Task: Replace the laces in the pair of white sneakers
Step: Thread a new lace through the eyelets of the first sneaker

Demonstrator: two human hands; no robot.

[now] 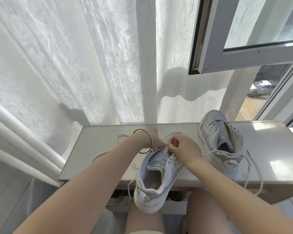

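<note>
Bare thighs nearest the lens. Near sneaker lies on the worktop, toe away, heel overhanging the front edge above the lap. Left hand grip: fingertips pinch the lace at the eyelets. Right hand grip: curled, pinching the same lace. Second sneaker stands to the right, lace ends trailing over the edge.
</note>
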